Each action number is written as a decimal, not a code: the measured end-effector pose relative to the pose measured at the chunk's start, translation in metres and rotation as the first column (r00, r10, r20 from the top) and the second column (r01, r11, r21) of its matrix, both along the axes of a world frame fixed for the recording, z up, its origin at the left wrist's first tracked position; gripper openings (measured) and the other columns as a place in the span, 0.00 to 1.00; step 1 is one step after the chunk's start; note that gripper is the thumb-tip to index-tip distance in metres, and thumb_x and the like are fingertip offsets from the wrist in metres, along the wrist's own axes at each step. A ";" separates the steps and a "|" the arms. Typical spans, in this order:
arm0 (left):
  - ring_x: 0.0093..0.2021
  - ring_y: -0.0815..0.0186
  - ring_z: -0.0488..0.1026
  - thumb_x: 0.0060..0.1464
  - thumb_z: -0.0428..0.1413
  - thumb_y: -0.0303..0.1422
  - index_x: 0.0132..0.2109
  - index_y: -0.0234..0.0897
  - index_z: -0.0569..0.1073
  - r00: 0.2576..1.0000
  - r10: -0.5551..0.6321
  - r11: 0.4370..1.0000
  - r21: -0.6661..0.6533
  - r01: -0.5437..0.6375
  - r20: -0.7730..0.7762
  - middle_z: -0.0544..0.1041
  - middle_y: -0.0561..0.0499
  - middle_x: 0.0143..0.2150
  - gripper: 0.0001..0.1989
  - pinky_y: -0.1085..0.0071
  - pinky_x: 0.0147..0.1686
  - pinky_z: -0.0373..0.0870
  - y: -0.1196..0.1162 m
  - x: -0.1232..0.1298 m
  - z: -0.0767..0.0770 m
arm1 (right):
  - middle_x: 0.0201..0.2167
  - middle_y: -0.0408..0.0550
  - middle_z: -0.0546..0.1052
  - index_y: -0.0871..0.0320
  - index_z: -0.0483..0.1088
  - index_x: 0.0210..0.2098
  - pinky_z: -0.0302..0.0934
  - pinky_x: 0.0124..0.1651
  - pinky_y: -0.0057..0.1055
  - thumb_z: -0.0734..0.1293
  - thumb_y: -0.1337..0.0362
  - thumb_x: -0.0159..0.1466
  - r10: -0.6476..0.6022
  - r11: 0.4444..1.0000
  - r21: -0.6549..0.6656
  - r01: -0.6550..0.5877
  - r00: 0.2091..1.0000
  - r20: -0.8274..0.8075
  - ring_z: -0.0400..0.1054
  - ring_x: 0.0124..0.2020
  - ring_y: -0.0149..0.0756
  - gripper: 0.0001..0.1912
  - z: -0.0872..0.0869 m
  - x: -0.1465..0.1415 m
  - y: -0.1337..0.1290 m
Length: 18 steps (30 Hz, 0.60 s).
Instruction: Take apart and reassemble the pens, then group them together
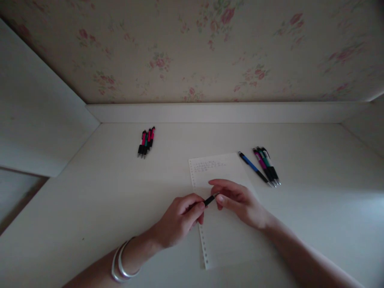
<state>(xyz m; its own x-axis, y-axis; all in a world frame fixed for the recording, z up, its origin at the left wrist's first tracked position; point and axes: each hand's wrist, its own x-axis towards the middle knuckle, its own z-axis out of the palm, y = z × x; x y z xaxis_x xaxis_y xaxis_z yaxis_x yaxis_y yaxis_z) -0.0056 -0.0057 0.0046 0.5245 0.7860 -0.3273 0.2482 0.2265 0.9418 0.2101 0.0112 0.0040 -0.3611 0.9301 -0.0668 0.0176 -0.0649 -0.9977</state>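
Note:
My left hand, with silver bangles on its wrist, is closed around a pen. The pen's black grip and metal tip stick out to the right, and the rest of the pen is hidden in the hand. My right hand is at that tip, its thumb beside it and its index finger stretched out above. The fingers there are loosely curved and apart; whether they touch the tip is hard to tell. Beneath both hands lies a sheet of paper with punched holes along its left edge and handwritten lines at the top.
A blue pen lies at the paper's right edge, beside several purple, green and white pens. Several pink and green pens lie together at the back left of the white table. A floral-papered wall rises behind.

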 end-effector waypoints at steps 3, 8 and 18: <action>0.23 0.72 0.59 0.66 0.47 0.46 0.34 0.34 0.70 1.000 -0.010 1.000 0.011 0.009 0.007 0.70 0.54 0.26 0.21 0.73 0.24 0.54 0.000 0.000 0.000 | 0.26 0.46 0.77 0.60 0.77 0.35 0.64 0.28 0.26 0.70 0.54 0.63 0.021 1.000 -0.001 -0.021 0.999 0.033 0.68 0.24 0.29 0.14 0.001 -0.002 0.000; 0.25 0.71 0.60 0.65 0.49 0.47 0.35 0.34 0.72 1.000 -0.015 0.999 0.035 0.015 0.018 0.69 0.53 0.27 0.21 0.74 0.25 0.54 0.000 0.000 0.001 | 0.25 0.46 0.76 0.60 0.78 0.34 0.64 0.27 0.25 0.68 0.56 0.64 -0.003 0.999 0.044 0.000 0.998 0.063 0.68 0.24 0.29 0.13 0.000 0.001 0.000; 0.27 0.70 0.62 0.64 0.51 0.48 0.42 0.32 0.74 0.981 -0.050 0.998 -0.019 0.054 0.188 0.70 0.52 0.29 0.21 0.74 0.27 0.58 0.004 -0.001 0.001 | 0.30 0.45 0.74 0.54 0.80 0.42 0.64 0.30 0.28 0.68 0.57 0.67 0.049 0.997 0.062 -0.038 0.981 -0.186 0.67 0.26 0.29 0.11 -0.007 -0.002 -0.005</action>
<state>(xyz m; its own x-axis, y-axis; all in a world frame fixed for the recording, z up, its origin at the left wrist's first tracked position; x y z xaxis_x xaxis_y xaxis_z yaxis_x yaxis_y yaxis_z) -0.0063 -0.0017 0.0053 0.6182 0.7491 -0.2381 0.0800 0.2413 0.9671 0.2080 0.0066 -0.0028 -0.4022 0.9136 0.0595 -0.1681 -0.0098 -0.9857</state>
